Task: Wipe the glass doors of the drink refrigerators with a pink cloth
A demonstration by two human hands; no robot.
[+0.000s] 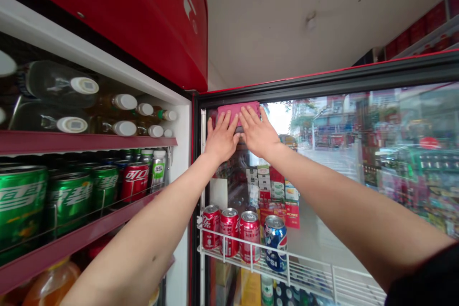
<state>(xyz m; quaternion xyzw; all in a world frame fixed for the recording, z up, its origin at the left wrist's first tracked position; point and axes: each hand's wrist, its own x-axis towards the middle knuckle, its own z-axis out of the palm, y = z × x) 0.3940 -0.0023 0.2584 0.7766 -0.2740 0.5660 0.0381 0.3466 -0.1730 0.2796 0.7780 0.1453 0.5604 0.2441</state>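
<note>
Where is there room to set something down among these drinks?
The wire rack has open wire to the right of the blue Pepsi can. Red cola cans crowd its other end, and green cans and bottles pack the left shelves.

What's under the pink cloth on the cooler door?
The pink cloth lies against the glass door of the drinks cooler, just below its black frame. The glass right under it is covered, so can't be seen.

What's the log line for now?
left hand: flat on pink cloth | right hand: flat on pink cloth | spot: glass cooler door
</note>
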